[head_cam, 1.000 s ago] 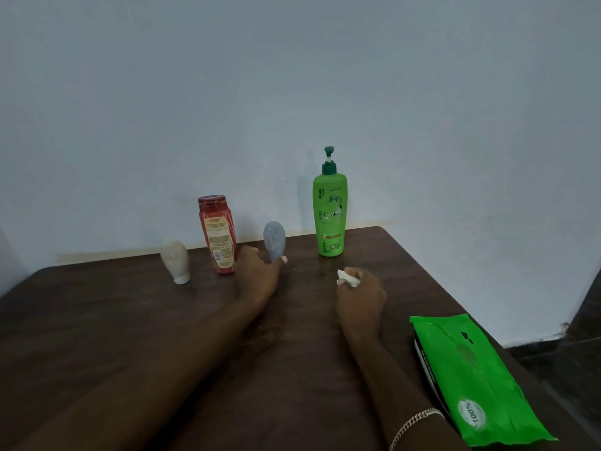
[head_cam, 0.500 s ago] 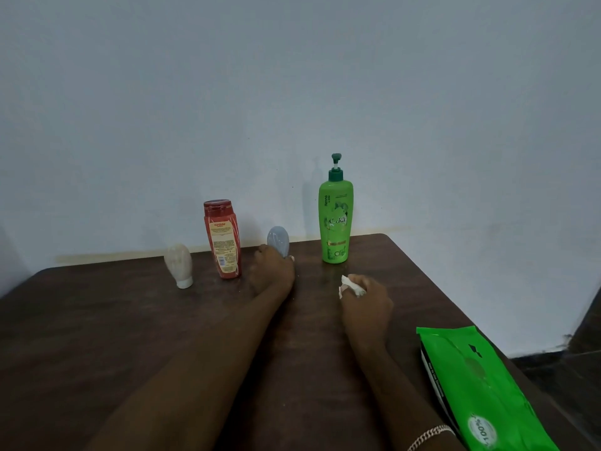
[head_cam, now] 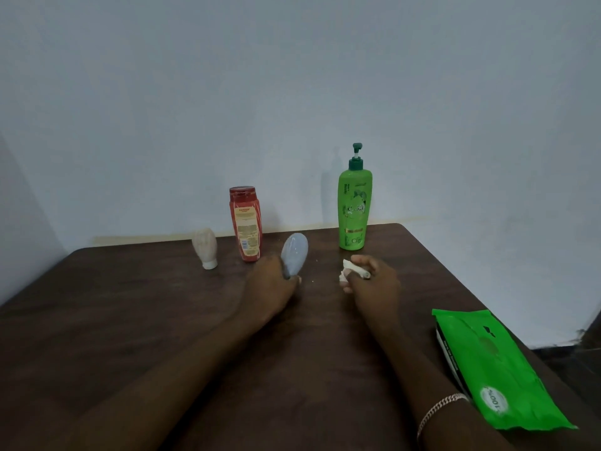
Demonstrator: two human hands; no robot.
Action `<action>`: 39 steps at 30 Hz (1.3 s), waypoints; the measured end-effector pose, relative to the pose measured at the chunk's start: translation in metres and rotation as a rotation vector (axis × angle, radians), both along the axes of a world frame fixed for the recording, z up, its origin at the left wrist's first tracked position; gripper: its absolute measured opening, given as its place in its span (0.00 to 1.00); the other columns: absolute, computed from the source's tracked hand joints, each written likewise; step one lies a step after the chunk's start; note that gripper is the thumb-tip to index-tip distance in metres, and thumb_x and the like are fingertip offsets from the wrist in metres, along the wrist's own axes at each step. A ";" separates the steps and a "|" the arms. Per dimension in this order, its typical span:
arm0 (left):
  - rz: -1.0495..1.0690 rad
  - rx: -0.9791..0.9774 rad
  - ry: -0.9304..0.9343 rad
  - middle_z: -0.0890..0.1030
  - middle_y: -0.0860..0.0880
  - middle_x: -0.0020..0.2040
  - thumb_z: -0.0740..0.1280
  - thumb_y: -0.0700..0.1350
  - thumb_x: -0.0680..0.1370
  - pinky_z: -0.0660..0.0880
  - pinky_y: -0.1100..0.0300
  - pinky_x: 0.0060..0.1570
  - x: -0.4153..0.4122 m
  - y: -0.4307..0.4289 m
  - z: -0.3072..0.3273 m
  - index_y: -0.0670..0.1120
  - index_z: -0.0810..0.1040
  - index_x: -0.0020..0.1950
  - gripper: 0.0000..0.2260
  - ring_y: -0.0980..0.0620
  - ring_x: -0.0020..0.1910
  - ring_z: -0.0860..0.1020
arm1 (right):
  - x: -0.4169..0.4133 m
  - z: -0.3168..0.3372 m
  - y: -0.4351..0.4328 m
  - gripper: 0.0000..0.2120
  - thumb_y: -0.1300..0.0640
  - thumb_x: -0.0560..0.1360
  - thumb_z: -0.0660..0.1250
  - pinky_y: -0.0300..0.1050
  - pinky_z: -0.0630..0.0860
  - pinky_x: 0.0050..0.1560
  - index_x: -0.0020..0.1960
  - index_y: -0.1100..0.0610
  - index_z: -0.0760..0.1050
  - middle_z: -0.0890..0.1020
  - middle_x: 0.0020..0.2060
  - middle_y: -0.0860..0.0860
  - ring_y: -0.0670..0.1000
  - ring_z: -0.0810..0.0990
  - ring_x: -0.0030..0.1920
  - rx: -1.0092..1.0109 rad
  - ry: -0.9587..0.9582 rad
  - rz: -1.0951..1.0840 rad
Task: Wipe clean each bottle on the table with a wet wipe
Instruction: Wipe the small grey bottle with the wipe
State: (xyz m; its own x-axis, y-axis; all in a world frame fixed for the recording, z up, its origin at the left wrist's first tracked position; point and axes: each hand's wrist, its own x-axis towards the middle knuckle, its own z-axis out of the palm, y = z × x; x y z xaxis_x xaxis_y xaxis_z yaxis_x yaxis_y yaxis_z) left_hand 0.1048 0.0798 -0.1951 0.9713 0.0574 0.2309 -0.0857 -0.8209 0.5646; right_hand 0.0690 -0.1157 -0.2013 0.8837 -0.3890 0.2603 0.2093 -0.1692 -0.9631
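Centre frame, our left hand [head_cam: 270,288] grips the grey-blue plastic bottle [head_cam: 295,255] to steady it. Our right hand [head_cam: 374,288] pinches the crumpled white wipe [head_cam: 347,268].

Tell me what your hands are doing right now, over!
Left hand grips grey bottle, tilted. Right hand pinches wipe, apart from bottle. Only table between them.

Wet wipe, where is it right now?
In the head view the wet wipe is bunched in the right hand, just right of centre, in front of the green pump bottle.
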 end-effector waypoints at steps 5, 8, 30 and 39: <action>-0.017 0.088 0.028 0.81 0.53 0.52 0.77 0.53 0.72 0.79 0.58 0.49 -0.051 0.038 0.012 0.50 0.79 0.59 0.18 0.57 0.47 0.78 | -0.009 0.002 0.005 0.09 0.63 0.71 0.71 0.54 0.83 0.49 0.47 0.50 0.83 0.86 0.40 0.48 0.47 0.86 0.41 -0.110 -0.015 0.085; -0.023 0.093 -0.008 0.77 0.55 0.50 0.77 0.55 0.72 0.76 0.59 0.48 -0.072 0.054 0.011 0.49 0.79 0.61 0.21 0.57 0.48 0.76 | -0.014 0.004 0.017 0.10 0.60 0.69 0.73 0.52 0.81 0.52 0.47 0.49 0.85 0.86 0.42 0.43 0.43 0.84 0.44 -0.248 -0.011 0.131; -0.116 0.044 -0.139 0.78 0.56 0.46 0.75 0.58 0.73 0.69 0.64 0.42 -0.081 0.079 -0.017 0.50 0.83 0.57 0.17 0.58 0.44 0.74 | -0.027 -0.008 0.073 0.10 0.56 0.73 0.73 0.43 0.77 0.54 0.54 0.54 0.83 0.83 0.50 0.48 0.44 0.80 0.49 -0.722 -0.106 0.239; -0.155 0.023 -0.147 0.76 0.56 0.42 0.75 0.57 0.73 0.66 0.66 0.38 -0.078 0.082 -0.016 0.50 0.83 0.50 0.13 0.59 0.40 0.73 | -0.032 -0.003 0.086 0.09 0.58 0.75 0.70 0.43 0.74 0.55 0.54 0.53 0.83 0.82 0.50 0.48 0.45 0.78 0.50 -0.815 -0.118 0.345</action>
